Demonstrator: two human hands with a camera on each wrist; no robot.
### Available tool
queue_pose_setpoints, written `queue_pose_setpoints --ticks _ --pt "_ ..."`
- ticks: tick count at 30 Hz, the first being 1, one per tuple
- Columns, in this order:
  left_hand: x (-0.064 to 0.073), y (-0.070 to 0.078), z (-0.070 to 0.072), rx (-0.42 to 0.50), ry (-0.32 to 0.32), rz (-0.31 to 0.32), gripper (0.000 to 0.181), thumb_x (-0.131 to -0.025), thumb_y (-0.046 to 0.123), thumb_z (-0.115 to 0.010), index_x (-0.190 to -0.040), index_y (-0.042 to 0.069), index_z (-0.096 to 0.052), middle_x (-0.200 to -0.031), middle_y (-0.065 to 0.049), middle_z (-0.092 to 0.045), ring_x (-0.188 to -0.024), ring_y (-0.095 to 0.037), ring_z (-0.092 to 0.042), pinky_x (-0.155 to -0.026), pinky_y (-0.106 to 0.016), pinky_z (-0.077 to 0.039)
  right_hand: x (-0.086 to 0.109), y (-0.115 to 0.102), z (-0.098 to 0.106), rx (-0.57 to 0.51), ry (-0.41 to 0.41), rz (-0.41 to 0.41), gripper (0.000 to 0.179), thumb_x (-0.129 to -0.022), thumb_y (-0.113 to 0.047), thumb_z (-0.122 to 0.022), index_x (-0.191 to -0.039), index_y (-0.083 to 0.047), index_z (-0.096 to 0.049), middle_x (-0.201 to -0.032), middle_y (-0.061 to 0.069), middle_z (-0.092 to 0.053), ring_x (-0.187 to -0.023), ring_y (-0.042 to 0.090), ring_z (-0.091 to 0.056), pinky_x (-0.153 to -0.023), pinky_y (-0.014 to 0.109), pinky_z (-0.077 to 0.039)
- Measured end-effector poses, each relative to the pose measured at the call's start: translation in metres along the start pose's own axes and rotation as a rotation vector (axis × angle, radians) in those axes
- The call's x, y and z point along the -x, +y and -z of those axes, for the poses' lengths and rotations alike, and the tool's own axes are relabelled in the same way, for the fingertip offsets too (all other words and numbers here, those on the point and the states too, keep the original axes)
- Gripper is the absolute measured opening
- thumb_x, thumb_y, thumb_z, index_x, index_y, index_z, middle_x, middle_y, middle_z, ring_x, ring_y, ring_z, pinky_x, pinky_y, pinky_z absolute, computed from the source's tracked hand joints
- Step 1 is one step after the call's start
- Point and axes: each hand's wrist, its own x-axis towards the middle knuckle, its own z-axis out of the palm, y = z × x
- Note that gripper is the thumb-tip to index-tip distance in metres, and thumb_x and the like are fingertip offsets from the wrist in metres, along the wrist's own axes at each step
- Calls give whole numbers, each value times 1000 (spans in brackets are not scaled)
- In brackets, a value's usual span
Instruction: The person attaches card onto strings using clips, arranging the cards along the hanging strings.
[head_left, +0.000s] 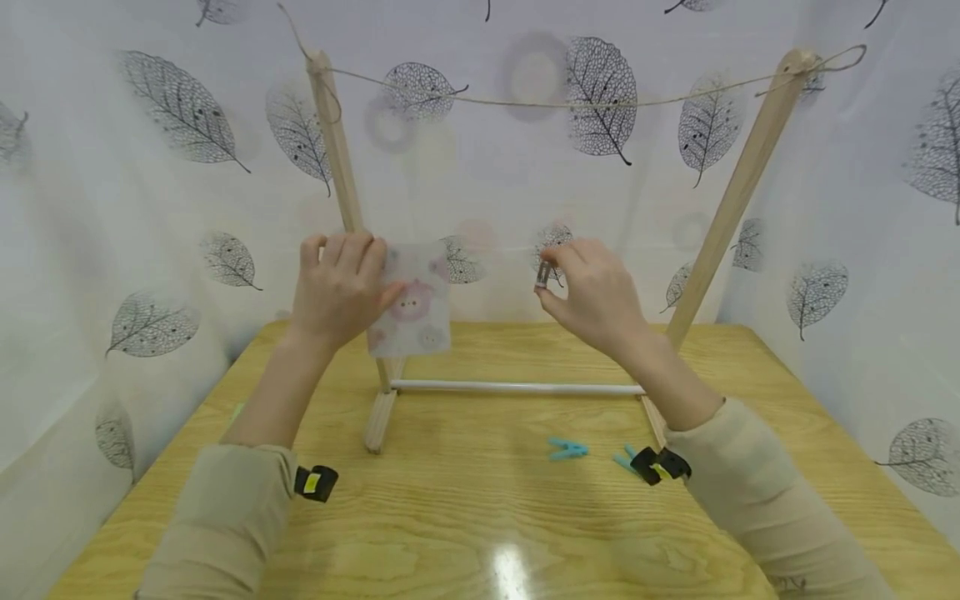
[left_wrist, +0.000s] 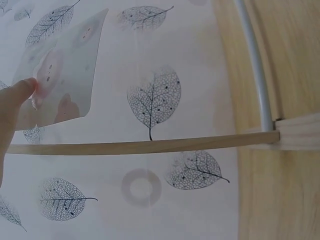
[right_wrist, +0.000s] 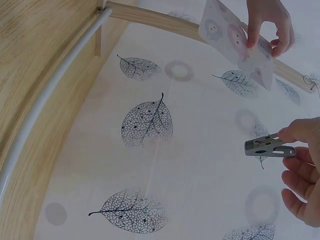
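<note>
My left hand (head_left: 337,287) pinches a translucent sheet (head_left: 433,329) along its side, the thumb lying across its front. Pink cartoon faces are printed on the sheet, which has rounded corners and hangs in front of the left wooden post (head_left: 341,167). In the right wrist view, thumb and fingers grip the sheet (right_wrist: 215,27) at one edge. My right hand (head_left: 596,287) holds a grey clothespin (right_wrist: 265,147) between thumb and index finger, the other fingers loosely bent. Both hands are raised below a thin string (head_left: 525,104) tied between two posts.
The right wooden post (head_left: 738,192) leans outward. A white bar (head_left: 517,387) joins the posts near the wooden table (head_left: 450,517). Two blue clothespins lie on the table, one (head_left: 567,449) in front of the bar, another (head_left: 624,460) partly behind the right wrist's black camera (head_left: 660,465).
</note>
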Motion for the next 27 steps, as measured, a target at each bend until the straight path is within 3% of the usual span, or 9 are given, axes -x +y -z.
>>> queue_pose_setpoints --ticks 14,22,27 --pt "-12 -7 -2 -15 7 -1 47 -73 32 -75 -95 -2 -52 -92 -16 -52 -81 -32 -46 -78 -47 -33 -21 1 6 3 83 49 32 -70 -3 -73 -98 4 -60 -94 17 -62 -89 32 -55 -80 40 -44" --pt "-22 -8 -2 -25 17 -9 46 -74 31 -75 -96 -2 -52 -92 -15 -51 -82 -31 -46 -78 -46 -33 -33 0 11 69 207 151 28 -71 -4 -72 -95 4 -61 -90 17 -62 -84 34 -54 -73 42 -44" --pt "-26 -9 -3 -18 29 -10 45 -74 31 -75 -96 -2 -52 -92 -15 -51 -83 -32 -47 -78 -46 -33 -37 1 12 138 243 199 25 -73 -6 -69 -95 2 -59 -90 16 -60 -84 34 -52 -68 43 -41"
